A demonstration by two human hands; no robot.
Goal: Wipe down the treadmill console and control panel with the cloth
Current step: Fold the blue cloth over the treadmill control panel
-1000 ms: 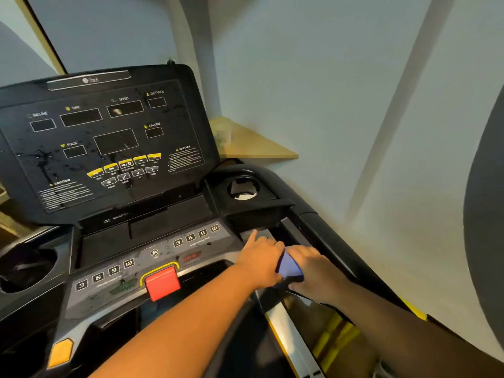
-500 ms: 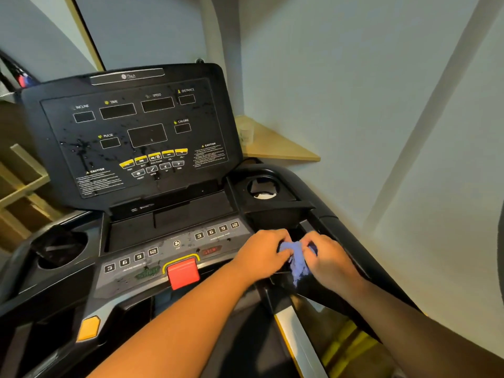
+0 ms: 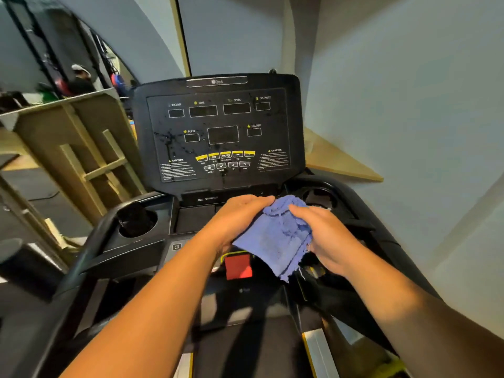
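The black treadmill console (image 3: 218,132) stands upright ahead, speckled with droplets on its left half. Below it lies the grey control panel (image 3: 176,246), mostly hidden by my arms, with a red stop key (image 3: 237,266) showing. A blue cloth (image 3: 275,236) hangs spread out between both hands above the panel, clear of the console. My left hand (image 3: 236,219) grips its upper left edge. My right hand (image 3: 327,238) holds its bunched right side.
Cup holders sit at the left (image 3: 136,219) and right (image 3: 320,199) of the console. A wooden frame (image 3: 81,154) leans at the left, with a person far behind it. A wall (image 3: 409,105) and a wooden shelf (image 3: 335,162) close off the right.
Both hands have lifted the cloth from the right handrail area to the middle, above the control panel, and the cloth now hangs unfolded. The view has swung left.
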